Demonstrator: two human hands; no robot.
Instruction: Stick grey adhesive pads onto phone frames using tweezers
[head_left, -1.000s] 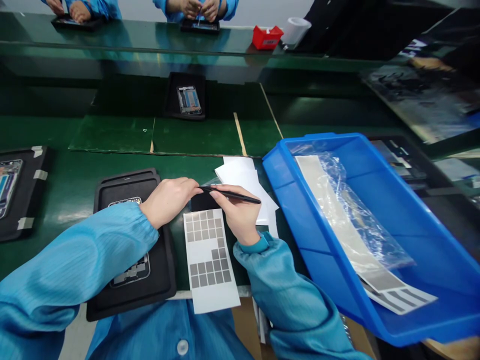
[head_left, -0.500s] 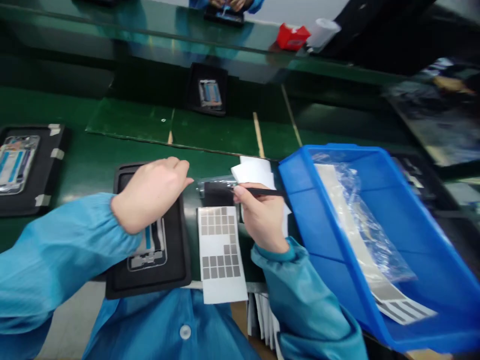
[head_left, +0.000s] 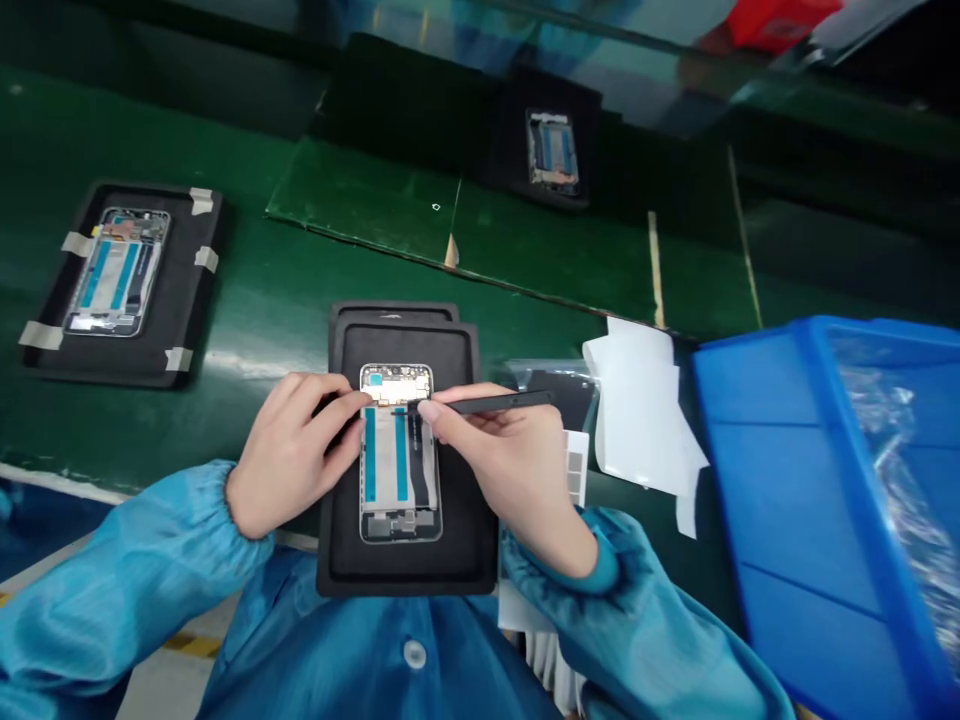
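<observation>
An opened phone (head_left: 384, 470) with bare circuitry and blue strips lies in a black foam tray (head_left: 457, 550) in front of me. My left hand (head_left: 296, 450) touches the phone's upper left edge, its fingers bent, with a gap between index finger and thumb. Dark tweezers (head_left: 502, 402) are pinched in my right hand (head_left: 517, 450), their tips over the phone just below its bright upper board. Anything small at those tips cannot be made out. Partly behind my right wrist is a sheet of grey square stickers (head_left: 576, 465).
A second phone tray (head_left: 199, 310) with tape tabs lies at the left, and another tray (head_left: 589, 150) is at the back. White papers (head_left: 637, 410) and a black piece in clear film (head_left: 559, 385) lie to the right, beside a blue bin (head_left: 795, 480) holding clear plastic.
My right hand has carried the tweezers left from beside the sticker sheet to the phone. My left hand has come down to the phone's edge. The view has shifted left.
</observation>
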